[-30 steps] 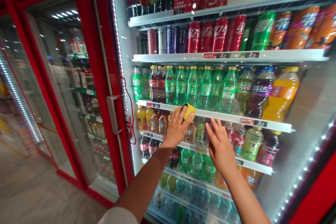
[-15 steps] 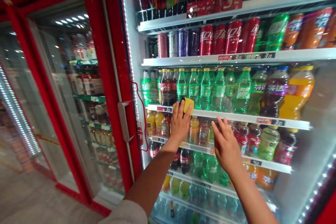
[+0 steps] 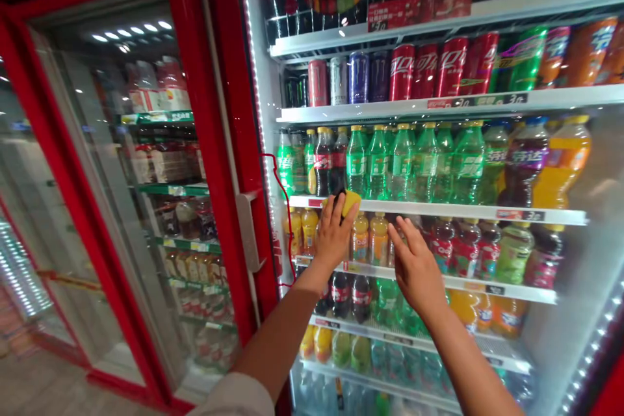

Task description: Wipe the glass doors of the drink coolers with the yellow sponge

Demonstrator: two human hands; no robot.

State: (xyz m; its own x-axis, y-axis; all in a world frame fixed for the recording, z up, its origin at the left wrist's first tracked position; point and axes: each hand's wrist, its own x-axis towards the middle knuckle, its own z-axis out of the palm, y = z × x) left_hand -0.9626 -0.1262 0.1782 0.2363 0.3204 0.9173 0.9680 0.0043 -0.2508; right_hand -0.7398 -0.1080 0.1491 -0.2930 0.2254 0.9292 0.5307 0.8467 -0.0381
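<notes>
In the head view my left hand [image 3: 334,234] is raised before the stocked drinks cooler, fingers over a yellow and black pad [image 3: 351,203], perhaps a sponge or folded cloth. The palm side and part of the pad are hidden. Behind it runs the white edge of a shelf [image 3: 429,208] with green soda bottles [image 3: 377,162] on it. To the right, my right hand [image 3: 416,260] is lifted with its fingers stretched out and nothing visible in it. Small bottles of orange drink [image 3: 359,237] show between the two hands.
A red-framed cooler [image 3: 188,143] with a glass door stands at the left. A grey handle [image 3: 250,232] sticks out beside the lit edge. Red cola cans [image 3: 452,65] fill part of an upper shelf, and red drink bottles [image 3: 468,247] stand right of my right hand.
The view has shifted, so the coolers sit farther right in the picture. Against the shelves, both my hands have moved a little left, the pad with the left one.
</notes>
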